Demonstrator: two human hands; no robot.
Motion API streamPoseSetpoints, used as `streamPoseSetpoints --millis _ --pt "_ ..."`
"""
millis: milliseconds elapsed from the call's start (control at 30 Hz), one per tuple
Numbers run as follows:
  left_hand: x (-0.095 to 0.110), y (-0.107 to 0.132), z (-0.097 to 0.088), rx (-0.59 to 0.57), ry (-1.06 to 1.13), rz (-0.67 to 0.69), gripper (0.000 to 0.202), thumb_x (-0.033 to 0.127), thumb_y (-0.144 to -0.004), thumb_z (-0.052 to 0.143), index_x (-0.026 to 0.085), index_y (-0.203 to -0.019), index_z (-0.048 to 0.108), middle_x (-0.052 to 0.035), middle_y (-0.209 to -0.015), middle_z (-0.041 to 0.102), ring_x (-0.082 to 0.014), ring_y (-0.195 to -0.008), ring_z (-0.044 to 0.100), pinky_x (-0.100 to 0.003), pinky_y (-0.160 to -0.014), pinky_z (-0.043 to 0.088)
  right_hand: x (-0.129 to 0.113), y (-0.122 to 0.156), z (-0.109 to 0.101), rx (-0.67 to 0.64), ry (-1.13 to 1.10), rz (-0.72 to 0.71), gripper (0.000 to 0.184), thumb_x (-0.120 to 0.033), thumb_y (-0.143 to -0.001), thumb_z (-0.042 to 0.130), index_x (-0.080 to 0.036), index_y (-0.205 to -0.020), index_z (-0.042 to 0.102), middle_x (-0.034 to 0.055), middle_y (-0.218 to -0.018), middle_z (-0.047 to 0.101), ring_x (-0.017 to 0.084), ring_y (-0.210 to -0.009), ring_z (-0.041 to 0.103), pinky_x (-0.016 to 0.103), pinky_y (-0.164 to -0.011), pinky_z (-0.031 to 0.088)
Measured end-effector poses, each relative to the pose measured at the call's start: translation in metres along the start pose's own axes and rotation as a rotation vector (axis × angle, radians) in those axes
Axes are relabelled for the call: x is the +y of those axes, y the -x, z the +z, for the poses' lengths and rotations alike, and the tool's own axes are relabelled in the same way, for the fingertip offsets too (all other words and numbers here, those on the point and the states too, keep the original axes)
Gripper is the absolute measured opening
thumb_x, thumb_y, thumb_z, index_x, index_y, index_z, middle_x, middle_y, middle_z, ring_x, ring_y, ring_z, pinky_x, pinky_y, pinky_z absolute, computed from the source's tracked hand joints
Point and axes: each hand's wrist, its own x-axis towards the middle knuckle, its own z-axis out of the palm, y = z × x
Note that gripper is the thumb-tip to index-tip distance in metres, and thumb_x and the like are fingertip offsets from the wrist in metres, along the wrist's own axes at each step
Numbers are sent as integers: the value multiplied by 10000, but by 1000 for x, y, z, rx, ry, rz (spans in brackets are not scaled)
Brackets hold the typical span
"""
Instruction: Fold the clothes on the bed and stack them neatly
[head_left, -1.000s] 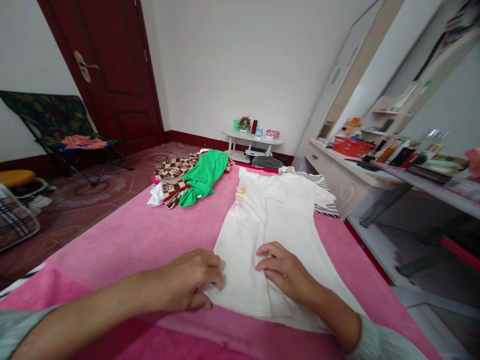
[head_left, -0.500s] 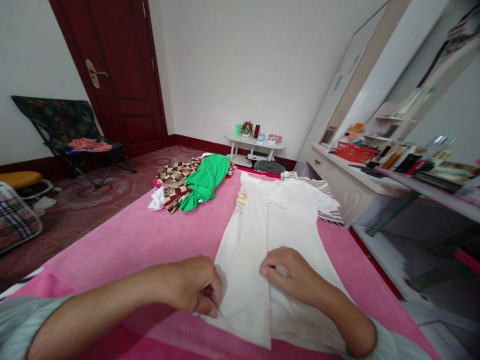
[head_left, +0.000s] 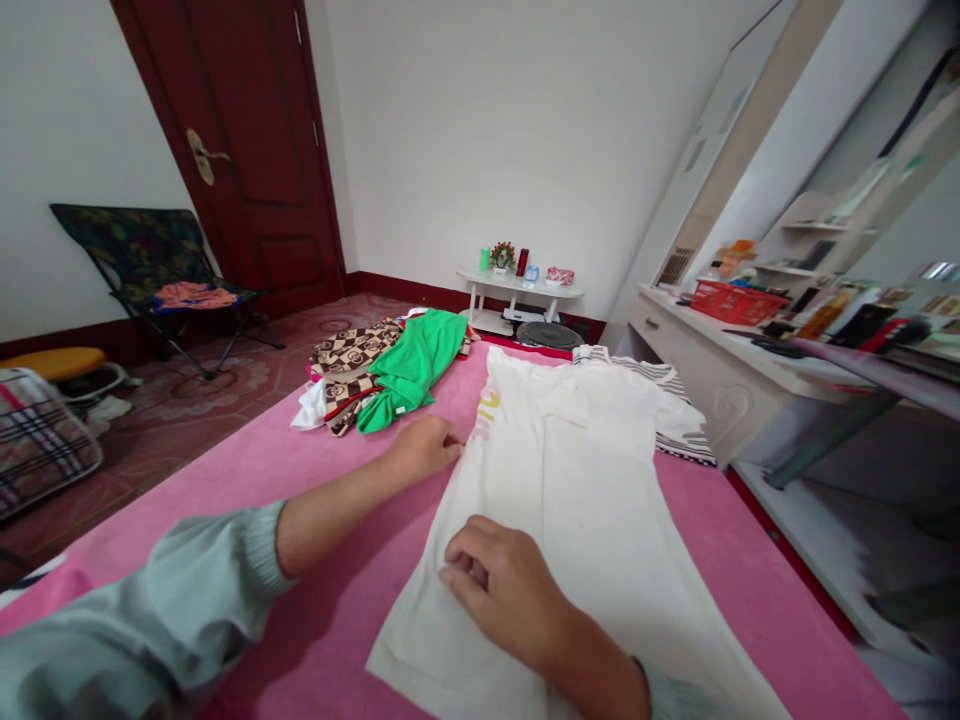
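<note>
A white T-shirt, with one side folded inward and a yellow-green print near its left edge, lies lengthwise on the pink bed cover. At its left edge, just below the print, my left hand has its fingers closed on the fabric. My right hand rests lower down on the folded panel, fingers loosely curved and the thumb apart from them, gripping nothing. The shirt's lower hem runs toward me, partly hidden by my right forearm.
Beyond my left hand sits a heap with a green garment and a brown checked garment. Striped clothing lies under the shirt's far right. A dresser with a red basket borders the bed's right. A folding chair stands left.
My left hand has moved from the lower hem up along the shirt's left edge. My right hand has shifted left and slightly down onto the folded panel. The view has shifted a little.
</note>
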Motion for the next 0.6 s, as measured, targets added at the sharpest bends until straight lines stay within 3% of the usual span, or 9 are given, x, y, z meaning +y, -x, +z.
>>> streamPoseSetpoints --millis 200,367,467,600 --pt "21 -6 20 95 -108 -136 231 360 -771 593 210 -880 731 -65 -833 721 -195 -781 635 -262 -669 421 59 -8 -35 328 -145 230 123 -265 -810 535 -195 -832 633 21 -783 632 136 -676 569 248 -629 440" --pt "18 -9 31 165 -100 -247 242 364 -780 576 211 -924 697 -68 -860 715 -210 -804 642 -270 -661 426 96 -4 -54 320 -349 466 261 -386 -771 542 -179 -903 632 33 -749 645 176 -674 612 246 -518 438" --pt "15 -9 33 149 -94 -231 223 358 -796 554 209 -880 698 -72 -839 711 -219 -807 643 -281 -674 430 114 -15 -73 449 -181 406 261 -365 -755 546 -180 -901 656 48 -796 666 190 -724 613 282 -604 468" --pt "15 -9 34 139 -127 -173 242 340 -823 513 191 -822 704 -96 -840 701 -234 -802 642 -304 -697 441 145 -51 -105 573 163 320 213 -287 -739 514 -174 -831 669 66 -902 660 188 -795 604 323 -777 460"
